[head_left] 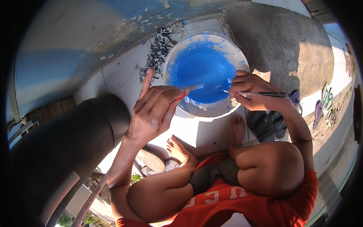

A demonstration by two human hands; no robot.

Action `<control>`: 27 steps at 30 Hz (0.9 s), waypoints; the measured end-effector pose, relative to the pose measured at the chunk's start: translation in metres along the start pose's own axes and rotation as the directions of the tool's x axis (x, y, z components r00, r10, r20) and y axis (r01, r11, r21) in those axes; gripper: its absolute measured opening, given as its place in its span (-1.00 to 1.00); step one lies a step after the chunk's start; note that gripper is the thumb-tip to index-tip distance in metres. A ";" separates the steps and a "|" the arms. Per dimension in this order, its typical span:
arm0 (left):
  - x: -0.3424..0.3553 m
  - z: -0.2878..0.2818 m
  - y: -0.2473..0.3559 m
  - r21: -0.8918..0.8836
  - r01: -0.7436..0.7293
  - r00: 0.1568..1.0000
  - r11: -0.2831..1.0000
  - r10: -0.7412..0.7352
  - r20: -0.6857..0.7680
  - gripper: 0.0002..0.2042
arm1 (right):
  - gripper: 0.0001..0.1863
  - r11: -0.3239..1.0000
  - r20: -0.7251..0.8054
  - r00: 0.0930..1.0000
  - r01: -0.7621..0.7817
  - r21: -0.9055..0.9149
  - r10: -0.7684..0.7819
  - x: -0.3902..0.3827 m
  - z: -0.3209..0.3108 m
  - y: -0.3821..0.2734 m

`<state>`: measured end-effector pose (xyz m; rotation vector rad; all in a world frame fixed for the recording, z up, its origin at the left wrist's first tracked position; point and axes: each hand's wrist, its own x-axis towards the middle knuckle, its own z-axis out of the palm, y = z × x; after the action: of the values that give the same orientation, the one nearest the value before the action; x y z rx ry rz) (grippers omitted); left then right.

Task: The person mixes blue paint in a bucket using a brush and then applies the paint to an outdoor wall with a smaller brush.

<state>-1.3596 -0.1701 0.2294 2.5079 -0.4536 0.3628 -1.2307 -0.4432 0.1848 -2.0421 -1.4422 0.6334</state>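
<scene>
A round white bucket (171, 68) with blue paint (206, 70) in it stands in front of me, its inner wall streaked with blue. Over its near left rim, my left hand (153, 109) pinches a small paintbrush (194, 87) by a red part, one finger stretched away. The pale-blue bristle end points right, over the paint. At the bucket's right rim, my right hand (251, 89) grips a thin, paint-stained brush (266, 94). Its dark handle points right, its narrow end left over the paint. A small pale piece shows by those fingers, too small to name.
Dark and white flakes (160, 49) lie between the bucket and a peeling blue wall (87, 34). A big black cylinder (72, 140) is close on my left. Several sandals (317, 113) lie to the right, with dark footwear (264, 125) by my foot on the white tiles.
</scene>
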 end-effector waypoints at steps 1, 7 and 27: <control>0.003 0.000 -0.002 -0.024 0.008 1.000 1.000 -0.008 -0.021 -0.80 | -0.98 0.996 -0.026 0.998 0.050 0.069 -0.048 0.001 0.004 0.001; 0.014 -0.003 -0.011 -0.018 0.025 0.996 1.000 -0.027 -0.088 -0.82 | -0.98 0.990 0.043 0.990 0.133 0.054 -0.136 0.030 0.007 -0.011; 0.021 0.009 -0.024 -0.036 0.014 0.989 0.999 -0.019 -0.146 -0.86 | -0.99 0.995 0.075 0.993 0.097 -0.038 -0.094 0.017 0.003 -0.018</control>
<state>-1.3294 -0.1614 0.2183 2.4290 -0.3774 0.5241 -1.2398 -0.4219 0.1942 -1.9864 -1.5973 0.6494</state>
